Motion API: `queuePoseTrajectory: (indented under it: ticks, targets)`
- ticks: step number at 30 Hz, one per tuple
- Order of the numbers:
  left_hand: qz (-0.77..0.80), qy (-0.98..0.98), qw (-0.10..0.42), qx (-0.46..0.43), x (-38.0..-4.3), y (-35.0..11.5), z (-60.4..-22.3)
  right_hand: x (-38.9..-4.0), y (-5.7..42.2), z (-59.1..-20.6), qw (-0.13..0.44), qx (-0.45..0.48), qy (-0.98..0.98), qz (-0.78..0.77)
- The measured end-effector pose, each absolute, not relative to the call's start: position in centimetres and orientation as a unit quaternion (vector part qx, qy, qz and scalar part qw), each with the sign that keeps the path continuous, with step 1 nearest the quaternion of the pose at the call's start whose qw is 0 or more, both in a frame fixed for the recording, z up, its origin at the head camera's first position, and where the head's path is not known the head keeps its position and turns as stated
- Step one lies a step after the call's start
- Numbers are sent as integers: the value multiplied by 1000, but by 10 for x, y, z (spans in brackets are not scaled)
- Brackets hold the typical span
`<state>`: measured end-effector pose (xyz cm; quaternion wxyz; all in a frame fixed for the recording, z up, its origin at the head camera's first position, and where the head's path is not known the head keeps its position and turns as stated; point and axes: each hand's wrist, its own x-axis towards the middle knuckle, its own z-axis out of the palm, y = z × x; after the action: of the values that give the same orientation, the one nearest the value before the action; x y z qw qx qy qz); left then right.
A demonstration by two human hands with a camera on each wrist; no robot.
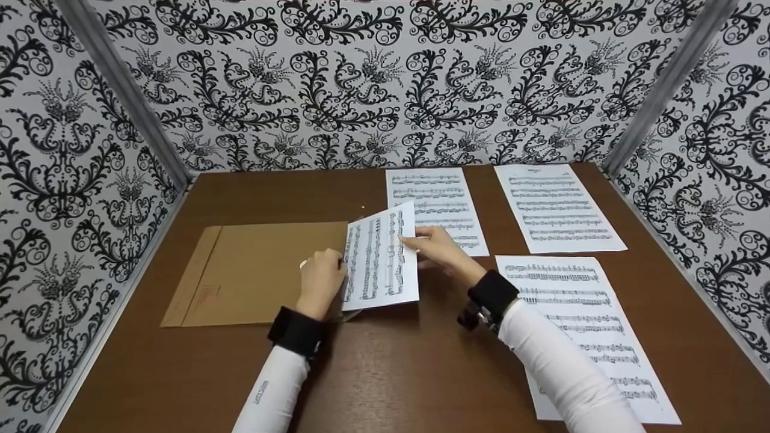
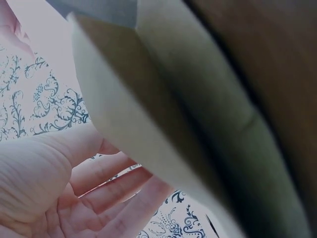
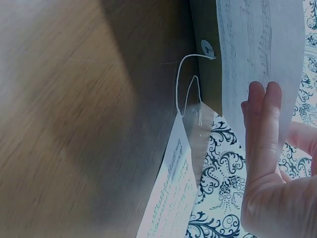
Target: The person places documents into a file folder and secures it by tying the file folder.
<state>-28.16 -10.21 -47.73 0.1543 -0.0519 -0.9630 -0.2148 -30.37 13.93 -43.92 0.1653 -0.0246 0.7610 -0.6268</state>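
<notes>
A brown paper envelope (image 1: pixel 258 270) lies flat on the table, its mouth facing right. My left hand (image 1: pixel 322 279) grips the envelope by the upper layer at that mouth. In the left wrist view the envelope's edge (image 2: pixel 114 104) is lifted, with a dark gap inside, and the left fingers (image 2: pixel 119 191) lie beside it. My right hand (image 1: pixel 444 248) pinches the right edge of a sheet of music (image 1: pixel 379 258), tilted up, its left side at the envelope's mouth. How far the sheet reaches inside is hidden. A button (image 3: pixel 207 48) with white string shows on the envelope in the right wrist view.
Three more music sheets lie on the brown table (image 1: pixel 373 373): one sheet (image 1: pixel 430 192) behind the right hand, another (image 1: pixel 559 207) at the back right, and a third (image 1: pixel 601 313) partly under the right forearm. Patterned walls (image 1: pixel 385 84) enclose the table's back and sides.
</notes>
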Motion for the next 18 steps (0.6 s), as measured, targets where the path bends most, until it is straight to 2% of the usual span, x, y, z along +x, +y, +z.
queuePoseTrajectory:
  ticks: [9, 18]
  targets:
    - [-215, -958, 180, -65, -280, -103, -480, -298, 143, -439, 162, 5, 770, -617]
    - [-213, -959, 177, -61, -280, -102, -478, -299, 135, -447, 155, 13, 760, -631]
